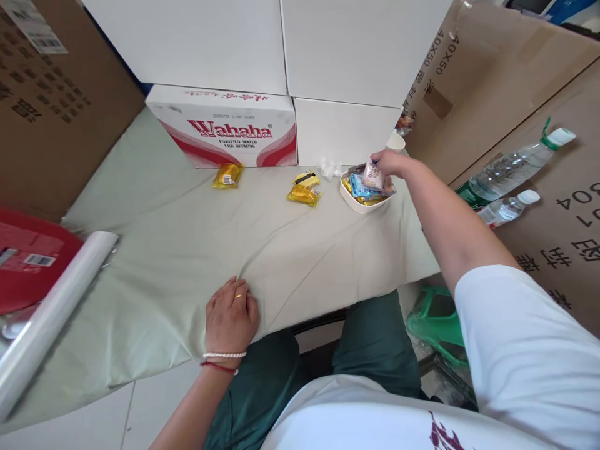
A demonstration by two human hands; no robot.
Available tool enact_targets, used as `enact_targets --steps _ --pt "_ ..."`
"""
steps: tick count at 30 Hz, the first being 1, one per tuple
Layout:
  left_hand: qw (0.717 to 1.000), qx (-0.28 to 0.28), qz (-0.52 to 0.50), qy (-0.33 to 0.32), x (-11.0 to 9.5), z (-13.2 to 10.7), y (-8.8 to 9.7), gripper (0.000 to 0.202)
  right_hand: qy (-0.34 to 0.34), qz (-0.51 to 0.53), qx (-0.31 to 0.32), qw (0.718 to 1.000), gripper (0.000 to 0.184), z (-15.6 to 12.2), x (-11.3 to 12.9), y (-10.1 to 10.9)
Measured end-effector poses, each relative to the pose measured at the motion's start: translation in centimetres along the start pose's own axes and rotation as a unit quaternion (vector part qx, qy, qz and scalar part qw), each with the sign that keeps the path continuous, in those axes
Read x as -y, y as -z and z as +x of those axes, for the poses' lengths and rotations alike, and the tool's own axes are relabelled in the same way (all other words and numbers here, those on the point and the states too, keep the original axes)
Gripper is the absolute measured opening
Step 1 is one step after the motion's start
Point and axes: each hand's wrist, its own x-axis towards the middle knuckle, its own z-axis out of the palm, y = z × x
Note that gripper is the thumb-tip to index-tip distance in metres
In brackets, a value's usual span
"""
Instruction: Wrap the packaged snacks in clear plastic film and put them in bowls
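My right hand [391, 163] reaches over a white bowl [357, 205] on the right side of the table. Its fingers are closed on a small pinkish-white snack packet [374, 175], held at the top of the bowl's contents. Under that packet lie a blue packet [360, 186] and several yellow and brown ones. My left hand [233, 317], with a ring and bracelets, rests on the cloth at the table's front edge. Its fingers are curled under, and nothing shows in them. Two yellow packets [304, 195] lie left of the bowl, and another yellow packet [227, 175] sits farther left.
A Wahaha carton [234, 131] and white boxes [347, 131] stand along the back. Crumpled clear plastic [330, 168] lies beside the bowl. On the left are a plastic film roll [56, 319] and a red object [35, 256]. Bottles [510, 169] and cartons stand at right, above a green stool [438, 322].
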Motion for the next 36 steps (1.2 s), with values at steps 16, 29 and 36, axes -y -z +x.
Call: enact_targets --steps 16,29,36 --pt "1.0 -0.008 0.017 -0.004 0.0 0.1 -0.1 0.016 0.005 -0.024 -0.068 0.997 0.055 -0.5 1.0 -0.9" --pt "1.0 -0.002 0.013 -0.011 0.0 0.0 0.0 0.017 0.04 -0.121 0.001 0.992 0.056 -0.5 6.1 -1.5" --pt "1.0 -0.006 0.008 -0.013 0.3 -0.3 -0.2 0.019 -0.015 -0.136 0.028 0.99 0.048 4.2 15.0 -7.1"
